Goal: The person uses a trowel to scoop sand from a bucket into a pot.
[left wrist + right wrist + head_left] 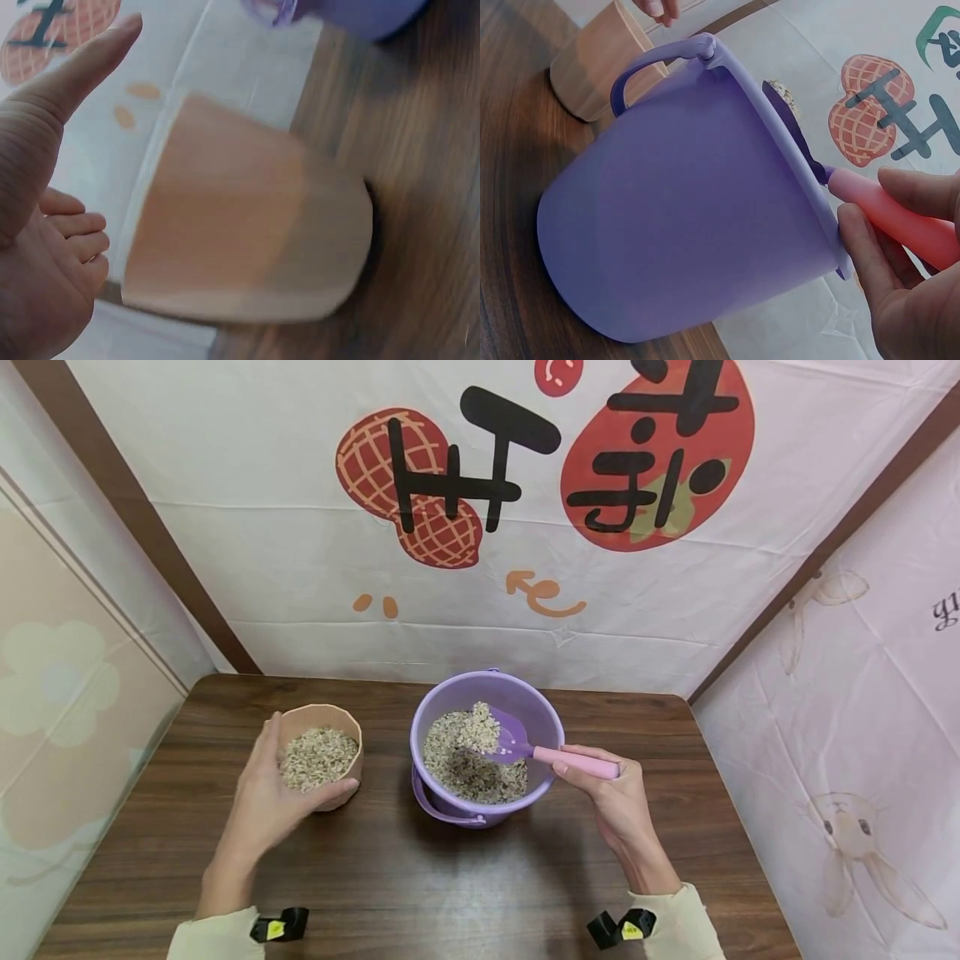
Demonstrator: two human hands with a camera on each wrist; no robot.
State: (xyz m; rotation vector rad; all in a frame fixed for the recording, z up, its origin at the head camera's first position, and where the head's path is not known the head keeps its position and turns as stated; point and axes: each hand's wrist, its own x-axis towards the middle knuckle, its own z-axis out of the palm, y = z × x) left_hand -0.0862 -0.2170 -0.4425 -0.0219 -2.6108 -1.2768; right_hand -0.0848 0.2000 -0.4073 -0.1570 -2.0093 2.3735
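scoop (504, 742) sits inside the purple bucket (540, 714), blade loaded w/ a heap of oats (477, 732) and held abt level, prob so the pile doesn't slide off. its pink handle (577, 762) sticks out over the bucket's right rim, and the right hand (611, 797) has fingers and thumb curled round that handle, a firm pinch near the end; gripping that far back keeps the hand clear of the grain. in the right wrist view the handle (889, 217) crosses right at the rim and the fingers (862, 255) sit just beside the bucket wall (682, 225).

bucket stands mid-table, its carry handle folded down toward the person, more oats in the bottom.

just left of it, near but not touching, a tan cup (324, 758) abt full of the same grain. left hand (273, 785) wraps it from the near side, thumb along the front wall, fingers behind, steadying it so it won't tip or skid. left wrist view shows the cup (247, 232) side-on, the thumb (71, 75) straight, other fingers loosely bent, so how tight that hold is i can't tell.

both stand on the brown wood table (390, 877); printed cloth walls (300, 485) around.
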